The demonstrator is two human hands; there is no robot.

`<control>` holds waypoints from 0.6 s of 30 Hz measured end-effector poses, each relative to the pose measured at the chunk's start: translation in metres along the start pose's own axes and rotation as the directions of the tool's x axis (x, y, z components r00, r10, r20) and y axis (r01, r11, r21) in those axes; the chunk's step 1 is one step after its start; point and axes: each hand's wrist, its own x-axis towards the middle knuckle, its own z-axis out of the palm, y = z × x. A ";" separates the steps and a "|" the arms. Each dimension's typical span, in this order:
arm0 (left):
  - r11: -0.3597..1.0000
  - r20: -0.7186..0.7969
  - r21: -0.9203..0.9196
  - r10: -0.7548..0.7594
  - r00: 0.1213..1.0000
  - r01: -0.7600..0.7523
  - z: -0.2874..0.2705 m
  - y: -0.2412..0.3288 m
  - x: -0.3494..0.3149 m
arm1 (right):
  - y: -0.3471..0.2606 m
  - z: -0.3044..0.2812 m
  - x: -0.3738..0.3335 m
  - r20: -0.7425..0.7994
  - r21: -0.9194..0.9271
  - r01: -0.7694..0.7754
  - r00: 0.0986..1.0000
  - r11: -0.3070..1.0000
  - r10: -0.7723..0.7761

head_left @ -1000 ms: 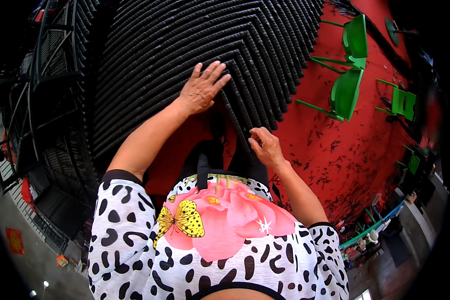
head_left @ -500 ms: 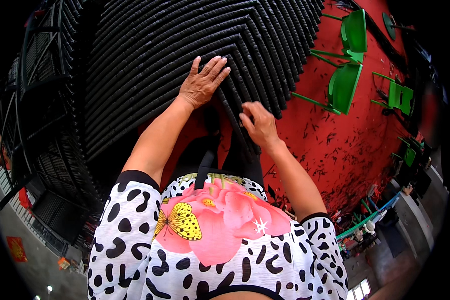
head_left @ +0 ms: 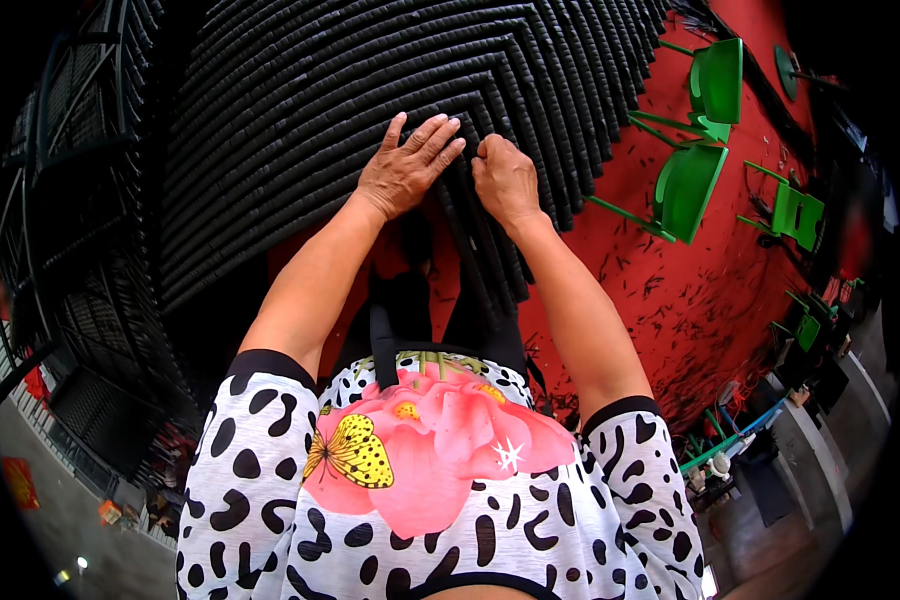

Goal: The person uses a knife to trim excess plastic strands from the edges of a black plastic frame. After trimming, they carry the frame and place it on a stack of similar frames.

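Note:
Rows of black, ribbed, wrapped tubes (head_left: 310, 130) are nested in front of me, each bent at a corner. My left hand (head_left: 407, 168) lies flat on the nearest tubes, just left of their bend, fingers slightly spread. On the other side of the bend is my right hand (head_left: 506, 182), its fingers curled closed against the tubes' shorter arms. Whatever it may be pinching is hidden by the fingers. Below it, the tube ends (head_left: 500, 285) reach toward my lap.
Green chairs (head_left: 692, 190) stand to the right on a red floor (head_left: 630, 320) scattered with dark scraps. Black metal racks (head_left: 70, 200) rise along the left. A blue pole (head_left: 760, 420) and clutter are at the lower right.
My right hand has moved up from beside the tubes' lower ends to near the bend, and its fingers have closed. My left hand stays in place on the tubes.

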 end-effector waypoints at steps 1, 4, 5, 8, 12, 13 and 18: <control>1.000 0.002 0.003 0.000 1.000 0.000 -0.003 -0.001 0.001 | -0.002 -0.002 0.002 0.013 -0.018 0.004 1.000 1.000 -0.004; 0.995 0.024 0.100 0.017 1.000 -0.019 -0.003 -0.001 0.000 | -0.003 -0.004 0.004 0.034 -0.051 0.023 0.999 0.998 -0.021; 0.995 0.011 0.101 0.021 1.000 -0.022 -0.003 -0.001 0.001 | -0.003 -0.004 0.004 0.036 -0.055 0.031 0.999 0.998 -0.030; 0.996 0.025 0.089 0.019 1.000 -0.021 -0.006 -0.001 -0.001 | -0.001 0.000 0.003 0.019 -0.018 0.014 1.000 1.000 -0.014; 0.998 0.055 -0.055 -0.007 0.998 0.010 -0.023 0.000 0.007 | -0.003 -0.003 0.007 0.032 0.040 -0.002 0.999 0.999 0.001; 0.994 0.090 -0.111 -0.011 0.996 0.021 -0.033 0.001 0.010 | -0.003 -0.003 0.005 0.036 0.046 -0.006 0.999 0.999 0.005; 0.941 0.057 -0.335 0.062 0.996 -0.040 -0.062 -0.016 0.048 | 0.000 -0.006 0.006 0.031 0.062 0.000 1.000 0.998 -0.001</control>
